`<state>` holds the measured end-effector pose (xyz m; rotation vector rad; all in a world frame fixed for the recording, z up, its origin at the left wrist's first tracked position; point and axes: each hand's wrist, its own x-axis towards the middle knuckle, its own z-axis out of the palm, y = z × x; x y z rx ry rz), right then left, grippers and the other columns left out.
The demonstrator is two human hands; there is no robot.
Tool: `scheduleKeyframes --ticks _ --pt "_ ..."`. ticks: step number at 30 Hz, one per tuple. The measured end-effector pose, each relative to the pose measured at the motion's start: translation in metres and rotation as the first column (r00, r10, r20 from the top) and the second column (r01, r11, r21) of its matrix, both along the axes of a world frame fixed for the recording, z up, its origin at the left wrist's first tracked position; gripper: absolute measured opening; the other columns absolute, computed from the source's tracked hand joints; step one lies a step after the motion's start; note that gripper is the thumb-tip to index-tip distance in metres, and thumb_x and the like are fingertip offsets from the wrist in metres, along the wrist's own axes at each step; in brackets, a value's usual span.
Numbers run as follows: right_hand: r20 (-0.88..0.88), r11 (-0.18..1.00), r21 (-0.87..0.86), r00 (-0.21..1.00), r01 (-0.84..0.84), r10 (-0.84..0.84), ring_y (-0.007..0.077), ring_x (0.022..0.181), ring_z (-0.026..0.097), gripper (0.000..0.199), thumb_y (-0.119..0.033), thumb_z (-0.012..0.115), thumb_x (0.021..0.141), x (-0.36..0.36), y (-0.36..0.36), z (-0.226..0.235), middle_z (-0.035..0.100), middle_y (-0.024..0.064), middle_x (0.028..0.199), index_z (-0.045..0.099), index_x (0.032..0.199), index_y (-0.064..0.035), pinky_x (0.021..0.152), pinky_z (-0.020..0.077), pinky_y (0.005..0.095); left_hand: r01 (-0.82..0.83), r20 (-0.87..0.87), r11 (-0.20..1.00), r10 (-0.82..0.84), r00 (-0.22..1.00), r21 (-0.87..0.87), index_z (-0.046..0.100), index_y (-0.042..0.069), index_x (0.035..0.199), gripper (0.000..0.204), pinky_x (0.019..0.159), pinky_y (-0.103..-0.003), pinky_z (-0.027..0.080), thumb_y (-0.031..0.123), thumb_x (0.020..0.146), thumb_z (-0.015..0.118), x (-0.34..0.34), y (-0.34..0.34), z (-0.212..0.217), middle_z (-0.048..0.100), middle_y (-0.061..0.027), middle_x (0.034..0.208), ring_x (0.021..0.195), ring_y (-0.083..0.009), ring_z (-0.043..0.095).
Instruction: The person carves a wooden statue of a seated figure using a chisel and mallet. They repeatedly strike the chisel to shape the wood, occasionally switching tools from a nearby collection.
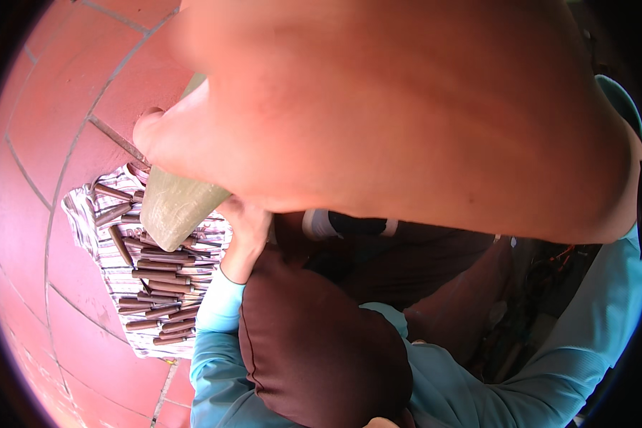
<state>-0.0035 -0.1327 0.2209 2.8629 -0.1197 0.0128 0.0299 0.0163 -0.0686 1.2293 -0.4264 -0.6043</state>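
The right hand (406, 114), raised close to the camera, is clenched around a pale green tapered block (175, 203) above the brown sticks (157, 285) on the striped cloth (114, 271), while the left hand (246, 239) lies beneath it, its grip hidden; setting the block down would call for lowering it clear of the sticks.

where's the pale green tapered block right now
In the head view the pale green tapered block sits left of centre, gripped by the right hand close to the camera, just above the brown sticks piled on the striped cloth.
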Motion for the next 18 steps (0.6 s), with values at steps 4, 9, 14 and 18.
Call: scheduleKeyframes --ticks 4,9,14,18 --pt "0.001 1.0 0.005 1.0 -0.006 0.006 0.0246 0.062 0.062 0.043 -0.002 0.067 0.071 0.003 0.003 0.001 0.064 0.0111 0.085 0.055 0.112 -0.0037 0.053 0.0485 0.0333 0.238 -0.093 0.944 -0.265 0.96 -0.227 0.047 -0.005 0.122 0.042 0.092 -0.035 0.045 -0.005 0.084 0.065 0.009 0.009 -0.032 0.056 -0.0121 0.122 0.107 -0.0189 0.055" --pt "-0.003 1.0 0.006 1.0 0.0 0.0 0.0246 0.062 0.062 0.044 -0.002 0.067 0.07 0.003 0.003 0.0 0.064 0.0111 0.086 0.055 0.112 -0.0038 0.054 0.0486 0.0332 0.055 0.027 0.965 -0.049 0.998 -0.256 0.051 -0.005 0.12 0.039 0.093 -0.034 0.046 -0.005 0.084 0.066 0.003 0.017 0.006 0.058 -0.0125 0.12 0.107 -0.0184 0.056" --pt "-0.014 1.0 0.014 1.0 0.016 -0.016 0.0246 0.062 0.062 0.044 -0.002 0.067 0.07 0.001 0.004 -0.002 0.064 0.011 0.086 0.055 0.113 -0.0039 0.054 0.0486 0.0332 0.086 0.022 0.919 -0.084 0.996 -0.384 0.052 -0.005 0.12 0.036 0.093 -0.034 0.046 -0.005 0.086 0.065 0.023 0.008 0.048 0.058 -0.0131 0.119 0.106 -0.0187 0.057" --pt "-0.014 1.0 0.01 1.0 0.015 -0.015 0.0246 0.062 0.062 0.044 -0.002 0.067 0.07 0.0 0.002 0.0 0.064 0.011 0.086 0.055 0.113 -0.0039 0.054 0.0486 0.0332 0.053 -0.068 0.935 -0.081 0.994 -0.351 0.052 -0.006 0.119 0.035 0.092 -0.034 0.047 -0.004 0.087 0.065 0.021 -0.003 0.047 0.058 -0.0136 0.118 0.104 -0.0188 0.057"
